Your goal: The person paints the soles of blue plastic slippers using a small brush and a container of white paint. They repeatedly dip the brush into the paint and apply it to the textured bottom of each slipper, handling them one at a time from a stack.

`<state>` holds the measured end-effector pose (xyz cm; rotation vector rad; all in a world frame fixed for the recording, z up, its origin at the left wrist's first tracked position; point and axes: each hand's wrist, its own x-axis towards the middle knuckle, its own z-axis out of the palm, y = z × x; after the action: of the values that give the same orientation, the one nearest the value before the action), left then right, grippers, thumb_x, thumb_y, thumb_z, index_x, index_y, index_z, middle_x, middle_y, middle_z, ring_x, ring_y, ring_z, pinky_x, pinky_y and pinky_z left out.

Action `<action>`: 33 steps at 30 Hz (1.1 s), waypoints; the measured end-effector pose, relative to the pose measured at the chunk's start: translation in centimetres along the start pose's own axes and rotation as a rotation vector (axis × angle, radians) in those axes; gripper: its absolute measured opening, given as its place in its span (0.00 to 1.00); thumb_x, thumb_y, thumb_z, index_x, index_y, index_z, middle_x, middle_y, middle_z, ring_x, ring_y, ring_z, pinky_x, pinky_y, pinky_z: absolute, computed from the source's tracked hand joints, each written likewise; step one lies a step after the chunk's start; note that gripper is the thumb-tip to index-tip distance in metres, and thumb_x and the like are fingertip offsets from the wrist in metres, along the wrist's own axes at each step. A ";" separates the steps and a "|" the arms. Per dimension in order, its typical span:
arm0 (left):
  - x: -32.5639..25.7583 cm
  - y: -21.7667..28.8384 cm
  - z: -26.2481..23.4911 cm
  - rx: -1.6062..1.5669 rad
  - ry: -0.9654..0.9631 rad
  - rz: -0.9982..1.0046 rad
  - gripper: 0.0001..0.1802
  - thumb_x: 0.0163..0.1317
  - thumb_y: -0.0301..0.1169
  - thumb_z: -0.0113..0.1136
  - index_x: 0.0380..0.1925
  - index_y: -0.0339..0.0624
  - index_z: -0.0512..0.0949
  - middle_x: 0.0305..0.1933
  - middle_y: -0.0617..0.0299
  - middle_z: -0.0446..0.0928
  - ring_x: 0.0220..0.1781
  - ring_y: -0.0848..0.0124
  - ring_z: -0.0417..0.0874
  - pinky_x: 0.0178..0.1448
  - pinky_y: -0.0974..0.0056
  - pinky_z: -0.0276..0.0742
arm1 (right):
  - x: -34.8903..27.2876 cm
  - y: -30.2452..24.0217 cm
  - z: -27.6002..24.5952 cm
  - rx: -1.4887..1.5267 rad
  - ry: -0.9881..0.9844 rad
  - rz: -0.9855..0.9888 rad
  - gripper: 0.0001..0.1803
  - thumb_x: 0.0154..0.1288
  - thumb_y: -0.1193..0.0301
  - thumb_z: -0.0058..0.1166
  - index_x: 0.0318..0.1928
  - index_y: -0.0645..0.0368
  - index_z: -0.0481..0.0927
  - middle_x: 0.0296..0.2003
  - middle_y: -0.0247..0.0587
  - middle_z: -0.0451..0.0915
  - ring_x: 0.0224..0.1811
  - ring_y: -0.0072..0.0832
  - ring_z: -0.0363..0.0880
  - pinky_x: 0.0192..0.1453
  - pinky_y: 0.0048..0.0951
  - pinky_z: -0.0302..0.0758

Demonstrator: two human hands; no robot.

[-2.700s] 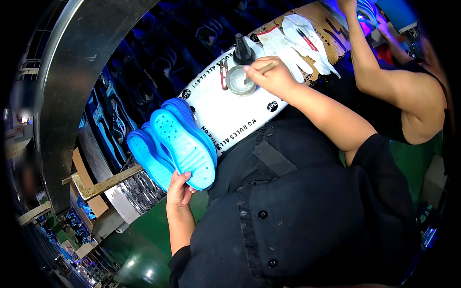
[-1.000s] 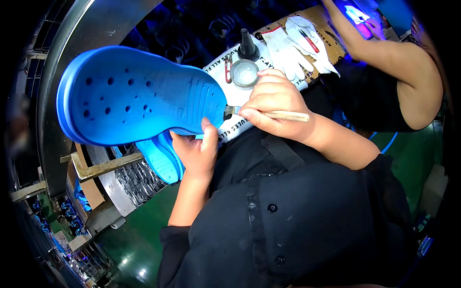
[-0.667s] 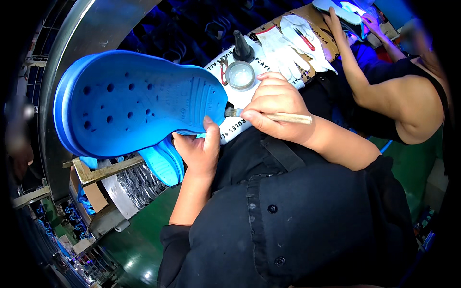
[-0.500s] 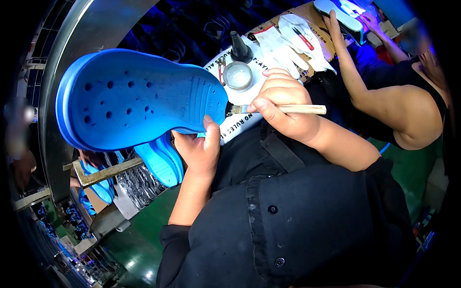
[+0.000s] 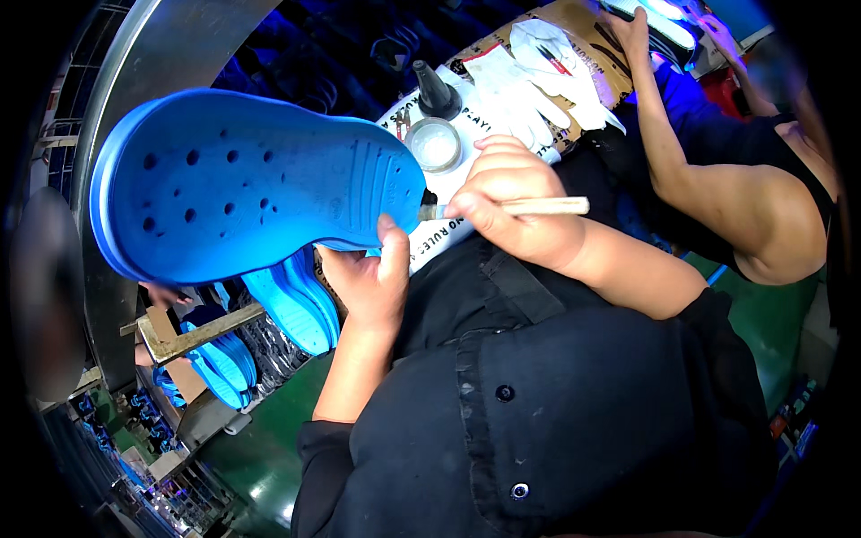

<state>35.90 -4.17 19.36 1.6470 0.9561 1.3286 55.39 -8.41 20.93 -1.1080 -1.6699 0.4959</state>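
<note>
My left hand (image 5: 369, 280) grips a large blue shoe sole (image 5: 278, 170) by its narrow heel end, thumb on the upper face and fingers mostly hidden below. Round holes dot the sole's wide end, which points left. In my right hand (image 5: 520, 211) is a paintbrush (image 5: 547, 205) with a pale wooden handle, fingers pinched near its metal band. The brush head is at the heel's edge; its bristles are mostly hidden by the sole. Just beyond my right hand stands a round jar (image 5: 434, 145) with cloudy, whitish contents, beside a dark cone-necked bottle (image 5: 438, 90).
White gloves (image 5: 511, 85) and a red-handled tool (image 5: 554, 61) lie on the bench. Further blue soles (image 5: 291, 305) hang below the held one, with others (image 5: 215, 354) by a wooden bar (image 5: 211, 332). A co-worker's arm (image 5: 664, 125) reaches over the bench at right.
The brush has shifted slightly left and its bristles have slipped behind the heel's edge. The sole has drifted slightly left in view. More blue soles show by the wooden bar.
</note>
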 end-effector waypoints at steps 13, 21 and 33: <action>-0.5 0.3 -1.3 0.043 -0.023 -0.096 0.24 0.55 0.19 0.57 0.52 0.34 0.62 0.45 0.57 0.73 0.44 0.72 0.75 0.53 0.67 0.70 | 0.0 0.0 0.5 0.041 0.097 0.062 0.13 0.63 0.70 0.52 0.21 0.59 0.80 0.20 0.38 0.78 0.27 0.34 0.75 0.39 0.32 0.68; -1.0 0.5 -1.8 0.039 0.024 -0.039 0.21 0.53 0.23 0.59 0.47 0.32 0.66 0.38 0.54 0.78 0.38 0.71 0.80 0.46 0.68 0.74 | 0.8 -1.5 1.1 -0.046 0.021 -0.085 0.11 0.61 0.70 0.55 0.22 0.58 0.81 0.19 0.36 0.77 0.24 0.31 0.73 0.36 0.31 0.66; -1.8 0.4 -3.1 0.085 0.004 -0.024 0.22 0.51 0.22 0.59 0.47 0.31 0.67 0.36 0.53 0.79 0.36 0.70 0.82 0.44 0.68 0.75 | 0.4 -2.2 1.9 -0.135 -0.040 -0.161 0.10 0.59 0.71 0.56 0.22 0.59 0.80 0.19 0.37 0.76 0.24 0.33 0.73 0.38 0.32 0.66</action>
<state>32.63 -5.55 19.43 1.6922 1.0446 1.2913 52.71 -8.78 22.09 -1.0546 -1.8319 0.3074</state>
